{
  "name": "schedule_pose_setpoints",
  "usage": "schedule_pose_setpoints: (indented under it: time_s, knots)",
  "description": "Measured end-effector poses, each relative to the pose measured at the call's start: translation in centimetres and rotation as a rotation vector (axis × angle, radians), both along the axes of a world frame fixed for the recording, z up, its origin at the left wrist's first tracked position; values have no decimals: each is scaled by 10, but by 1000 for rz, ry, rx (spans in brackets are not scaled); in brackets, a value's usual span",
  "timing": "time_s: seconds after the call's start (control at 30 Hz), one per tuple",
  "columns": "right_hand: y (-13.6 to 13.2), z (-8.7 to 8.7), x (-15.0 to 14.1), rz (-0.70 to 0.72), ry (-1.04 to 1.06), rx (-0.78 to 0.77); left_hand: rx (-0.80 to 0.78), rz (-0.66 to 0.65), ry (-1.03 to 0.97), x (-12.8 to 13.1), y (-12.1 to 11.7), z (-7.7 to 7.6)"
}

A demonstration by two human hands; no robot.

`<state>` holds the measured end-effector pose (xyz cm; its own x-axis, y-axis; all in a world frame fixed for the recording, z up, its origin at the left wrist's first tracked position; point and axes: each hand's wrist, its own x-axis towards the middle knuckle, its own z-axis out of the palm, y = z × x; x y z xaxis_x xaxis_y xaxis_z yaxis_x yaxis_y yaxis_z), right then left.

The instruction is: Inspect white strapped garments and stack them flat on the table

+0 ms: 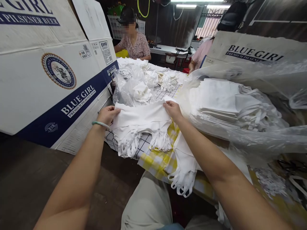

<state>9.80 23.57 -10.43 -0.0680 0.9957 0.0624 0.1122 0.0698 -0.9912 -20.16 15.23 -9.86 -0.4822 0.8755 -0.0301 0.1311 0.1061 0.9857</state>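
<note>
A white strappy top is stretched out flat over a pile of similar tops, whose thin straps hang toward me at the table's near edge. My left hand, with a pale green bangle on the wrist, pinches the top's far left corner. At the opposite corner, my right hand grips the same edge between thumb and fingers. Under my right forearm lie more white tops, their looped straps dangling off the table.
Large beer cartons stand at the left and at the right. A clear plastic bag holds stacked white tops. Beyond are more white garments on the checked tablecloth, a seated person and another person's pink sleeve.
</note>
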Motion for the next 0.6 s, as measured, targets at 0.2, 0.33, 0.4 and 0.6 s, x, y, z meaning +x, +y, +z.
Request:
schedule_pose_setpoints:
  time_s: [0.2,0.33,0.4,0.6]
  knots:
    - [-64,64,35,118,289,145,343,-160,-255,9,-50,66]
    - [-105,101,75,101,254,268,473,-270,-207,33,-78,105]
    - [-126,115,98,79,225,338,521,-347,-197,52,-90,119]
    - [-204,137,171,-66,124,458,607,-570,-244,121,-126,142]
